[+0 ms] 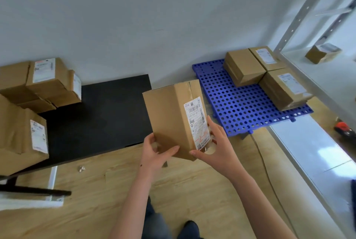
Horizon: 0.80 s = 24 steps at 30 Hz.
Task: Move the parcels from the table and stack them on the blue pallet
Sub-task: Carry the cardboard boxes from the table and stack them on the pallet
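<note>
Both hands hold a brown cardboard parcel with a white shipping label, in the air between the black table and the blue pallet. My left hand grips its lower left edge, and my right hand grips its lower right side over the label. Three parcels lie on the pallet's far right part: one at the back left, one at the back right, one in front. Several more parcels are stacked on the table's left side, with a large one nearest me.
A grey metal shelf frame stands at the right, with a small parcel on its shelf. An orange and black tool lies on the wooden floor past the pallet. A cable runs across the floor. My legs show at the bottom.
</note>
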Motion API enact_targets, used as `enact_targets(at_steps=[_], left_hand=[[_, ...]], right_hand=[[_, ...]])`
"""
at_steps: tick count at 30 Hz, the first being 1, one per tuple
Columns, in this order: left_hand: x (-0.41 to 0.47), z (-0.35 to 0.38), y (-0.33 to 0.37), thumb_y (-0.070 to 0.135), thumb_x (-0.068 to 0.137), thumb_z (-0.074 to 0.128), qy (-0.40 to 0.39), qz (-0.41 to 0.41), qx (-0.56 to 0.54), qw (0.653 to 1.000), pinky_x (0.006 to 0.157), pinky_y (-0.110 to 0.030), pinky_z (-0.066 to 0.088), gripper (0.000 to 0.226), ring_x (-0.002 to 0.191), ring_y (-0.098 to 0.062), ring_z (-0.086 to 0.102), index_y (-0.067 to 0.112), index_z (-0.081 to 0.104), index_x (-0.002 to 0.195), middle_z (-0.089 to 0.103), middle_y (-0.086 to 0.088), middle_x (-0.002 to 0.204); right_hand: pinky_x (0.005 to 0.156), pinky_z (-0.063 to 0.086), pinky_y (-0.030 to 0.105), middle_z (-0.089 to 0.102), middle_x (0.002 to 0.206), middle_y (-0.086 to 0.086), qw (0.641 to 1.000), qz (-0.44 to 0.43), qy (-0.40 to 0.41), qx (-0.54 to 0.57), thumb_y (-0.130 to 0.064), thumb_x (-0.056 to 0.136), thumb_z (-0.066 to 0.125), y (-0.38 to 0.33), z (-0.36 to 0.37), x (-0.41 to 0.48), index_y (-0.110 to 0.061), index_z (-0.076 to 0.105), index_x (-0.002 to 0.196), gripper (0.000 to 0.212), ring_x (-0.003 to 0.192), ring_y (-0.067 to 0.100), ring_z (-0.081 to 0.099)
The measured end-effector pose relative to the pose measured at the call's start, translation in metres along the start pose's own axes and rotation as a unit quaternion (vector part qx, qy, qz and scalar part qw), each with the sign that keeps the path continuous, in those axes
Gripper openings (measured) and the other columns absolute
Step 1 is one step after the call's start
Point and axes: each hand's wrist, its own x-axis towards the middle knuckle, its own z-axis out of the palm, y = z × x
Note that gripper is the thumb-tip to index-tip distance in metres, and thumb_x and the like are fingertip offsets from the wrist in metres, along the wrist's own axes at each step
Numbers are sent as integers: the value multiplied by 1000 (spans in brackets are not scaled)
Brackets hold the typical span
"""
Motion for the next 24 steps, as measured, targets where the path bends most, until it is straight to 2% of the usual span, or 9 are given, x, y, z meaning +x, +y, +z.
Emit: enact_targets(at_steps=[2,4,7,9,10,12,15,20,24], left_hand=[[-9,14,-2,12,63,86,-2,12,-6,1000,50,-14,51,68,93,-9,62,30,47,115,56,14,112],[-12,25,-1,5,66,83,-9,27,-8,1000,60,-22,55,64,97,-14,63,32,49,113,57,9,114],[-9,45,5,-3,68,78,-34,31,-30,998,84,-40,55,62,108,-22,59,27,51,115,57,0,121],[-5,60,11,-4,68,78,-51,26,-34,998,92,-41,51,61,111,-20,58,29,51,113,58,1,120],[-2,69,14,-3,68,78,-59,25,-30,997,92,-39,50,61,110,-17,59,31,51,112,58,3,119],[4,86,22,-3,69,78,-79,21,-28,996,93,-39,49,61,107,-12,59,28,51,114,60,5,116],[20,112,31,-7,70,74,-105,8,-48,993,97,-46,48,54,107,-21,62,17,51,112,62,-3,117],[62,157,49,-3,77,68,-141,-19,-84,986,92,-49,49,33,106,-27,62,16,49,96,65,-7,116],[99,198,61,1,79,66,-158,-49,-94,982,95,-59,43,28,106,-34,59,17,45,88,66,-6,106]], right_hand=[[100,34,13,36,137,-22,1000,5,1,14,-49,60,84,9,-19,-8,-61,16,136,102,127,-8,37],[101,36,16,37,134,-30,999,12,9,34,-58,56,81,16,-36,-14,-69,19,130,97,126,-5,40],[99,38,14,37,137,-25,998,22,21,55,-61,56,79,25,-56,-19,-63,23,133,96,128,-2,41],[97,39,10,37,138,-22,997,33,28,61,-49,61,83,31,-69,-20,-55,24,138,97,127,-2,41],[98,39,12,37,139,-21,997,38,34,64,-43,63,84,34,-76,-20,-51,25,140,97,128,-1,41],[106,39,25,36,141,-17,995,45,49,69,-35,66,84,39,-91,-19,-41,26,146,99,130,3,40],[110,38,39,37,143,-13,993,57,65,79,-29,68,84,46,-114,-10,-35,26,148,99,131,7,40],[108,40,39,38,145,-5,989,79,63,111,-11,75,78,64,-151,20,-34,23,149,95,131,9,42],[107,42,36,38,146,-7,988,94,65,109,-14,77,76,80,-185,57,-34,24,149,91,129,5,43]])
